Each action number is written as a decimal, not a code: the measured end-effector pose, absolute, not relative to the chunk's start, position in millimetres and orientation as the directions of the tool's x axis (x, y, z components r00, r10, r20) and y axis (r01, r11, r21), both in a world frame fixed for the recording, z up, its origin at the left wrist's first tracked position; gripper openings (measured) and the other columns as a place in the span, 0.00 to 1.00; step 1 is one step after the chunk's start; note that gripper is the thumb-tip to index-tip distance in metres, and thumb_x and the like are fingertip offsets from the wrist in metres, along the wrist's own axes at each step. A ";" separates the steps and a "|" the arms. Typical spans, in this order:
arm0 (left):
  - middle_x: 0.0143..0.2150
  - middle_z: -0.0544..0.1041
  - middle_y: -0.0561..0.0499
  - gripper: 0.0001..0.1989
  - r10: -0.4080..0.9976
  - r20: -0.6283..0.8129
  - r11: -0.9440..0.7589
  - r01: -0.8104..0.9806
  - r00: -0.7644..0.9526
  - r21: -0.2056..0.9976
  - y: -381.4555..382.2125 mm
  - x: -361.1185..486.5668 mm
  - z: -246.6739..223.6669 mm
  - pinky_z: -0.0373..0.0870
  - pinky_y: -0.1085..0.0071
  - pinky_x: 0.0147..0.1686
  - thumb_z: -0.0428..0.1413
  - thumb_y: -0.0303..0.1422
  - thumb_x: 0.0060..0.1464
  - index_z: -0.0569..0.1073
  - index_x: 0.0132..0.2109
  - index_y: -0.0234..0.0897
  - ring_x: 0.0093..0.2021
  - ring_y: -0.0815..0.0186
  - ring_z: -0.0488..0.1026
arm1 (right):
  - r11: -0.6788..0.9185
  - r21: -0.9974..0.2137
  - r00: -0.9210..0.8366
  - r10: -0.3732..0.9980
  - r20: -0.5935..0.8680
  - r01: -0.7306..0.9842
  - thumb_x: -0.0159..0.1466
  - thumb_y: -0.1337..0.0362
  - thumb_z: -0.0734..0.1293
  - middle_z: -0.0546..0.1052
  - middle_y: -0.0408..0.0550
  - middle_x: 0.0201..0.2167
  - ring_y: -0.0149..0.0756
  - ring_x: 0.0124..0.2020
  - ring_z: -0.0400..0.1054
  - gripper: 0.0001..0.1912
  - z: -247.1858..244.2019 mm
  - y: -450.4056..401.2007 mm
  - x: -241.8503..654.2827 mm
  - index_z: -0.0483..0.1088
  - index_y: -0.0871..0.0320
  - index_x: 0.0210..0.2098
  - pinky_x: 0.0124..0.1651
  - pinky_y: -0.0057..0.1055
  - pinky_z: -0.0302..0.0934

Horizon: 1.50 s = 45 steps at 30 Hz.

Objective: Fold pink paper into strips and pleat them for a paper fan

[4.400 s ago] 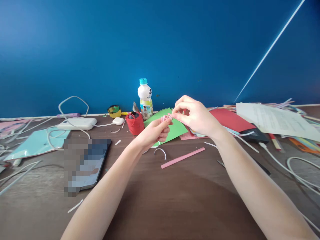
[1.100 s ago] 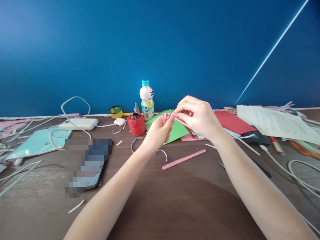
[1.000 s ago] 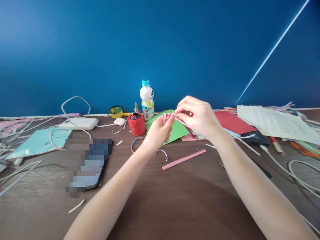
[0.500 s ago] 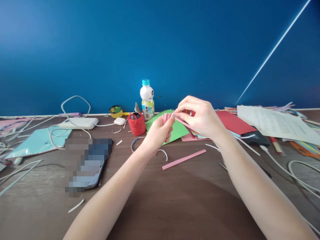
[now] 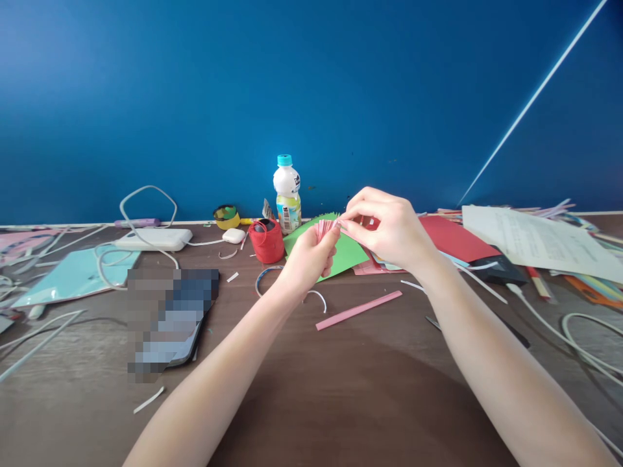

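Note:
Pinched in my left hand (image 5: 307, 263) is a bunch of narrow pink paper folds (image 5: 323, 227), fanned out above the thumb. My right hand (image 5: 389, 224) has its thumb and index finger closed at the bunch's right end, touching the left fingertips. The tiny bit of paper between the right fingertips is mostly covered by the fingers. Below the hands, a flat pink paper strip (image 5: 359, 311) lies slanted on the dark wooden table (image 5: 311, 395). Green paper (image 5: 344, 254) lies behind and under the hands.
A bottle with a blue cap (image 5: 287, 194) stands by the wall, beside a red roll (image 5: 267, 243). To the left lie a phone (image 5: 187, 324), a white power bank (image 5: 154, 239) and cables. Red paper (image 5: 452, 239), a printed sheet (image 5: 540, 243) and a black adapter (image 5: 501, 271) lie right.
My right fingertips have drawn in slightly against the folds. The pink strip end seen trailing under the right hand no longer shows. My left hand stays put.

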<state>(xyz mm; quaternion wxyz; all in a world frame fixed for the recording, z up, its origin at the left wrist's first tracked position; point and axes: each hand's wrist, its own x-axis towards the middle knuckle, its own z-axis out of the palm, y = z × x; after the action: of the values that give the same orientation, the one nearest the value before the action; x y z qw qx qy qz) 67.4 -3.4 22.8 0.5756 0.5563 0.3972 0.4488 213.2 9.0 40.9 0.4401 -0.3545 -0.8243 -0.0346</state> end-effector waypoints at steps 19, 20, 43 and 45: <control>0.17 0.51 0.62 0.14 0.971 0.044 -0.016 -0.119 0.236 0.993 -8.5 69.7 30.1 0.48 0.82 0.13 0.48 0.33 0.57 0.53 0.26 0.38 0.14 0.80 0.48 | 0.750 -0.214 -0.306 0.489 0.817 0.626 0.58 0.70 0.63 0.69 0.45 0.27 0.28 0.22 0.58 0.08 35.6 7.3 202.3 0.68 0.58 0.23 0.24 0.29 0.55; 0.17 0.51 0.62 0.13 0.972 0.040 -0.013 -0.119 0.233 0.993 -8.2 69.5 30.2 0.48 0.82 0.13 0.48 0.33 0.57 0.54 0.27 0.38 0.14 0.80 0.48 | 0.752 -0.213 -0.303 0.484 0.821 0.624 0.58 0.70 0.63 0.69 0.45 0.27 0.28 0.22 0.58 0.08 35.5 7.2 201.9 0.68 0.58 0.23 0.24 0.29 0.55; 0.18 0.49 0.62 0.11 0.945 0.024 0.032 -0.164 0.327 0.986 -2.0 59.7 30.9 0.43 0.83 0.14 0.51 0.37 0.55 0.59 0.30 0.37 0.14 0.80 0.45 | 0.599 -0.762 -0.223 0.800 0.557 0.246 0.57 0.62 0.66 0.75 0.49 0.38 0.35 0.37 0.69 0.10 37.4 14.0 210.0 0.71 0.58 0.37 0.38 0.35 0.65; 0.18 0.48 0.62 0.13 0.937 0.034 0.025 -0.163 0.348 0.986 -2.5 59.8 30.6 0.43 0.83 0.14 0.52 0.38 0.55 0.57 0.29 0.38 0.14 0.80 0.45 | 0.594 -0.768 -0.236 0.803 0.547 0.240 0.57 0.61 0.67 0.77 0.48 0.33 0.36 0.35 0.70 0.08 37.4 13.9 209.9 0.72 0.59 0.34 0.38 0.35 0.66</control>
<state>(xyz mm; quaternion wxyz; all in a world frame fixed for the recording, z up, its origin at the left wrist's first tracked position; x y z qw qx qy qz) 59.8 -2.5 30.6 0.6192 0.5390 0.3590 0.4441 209.9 13.9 37.4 0.5059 -0.3548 -0.7354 0.2781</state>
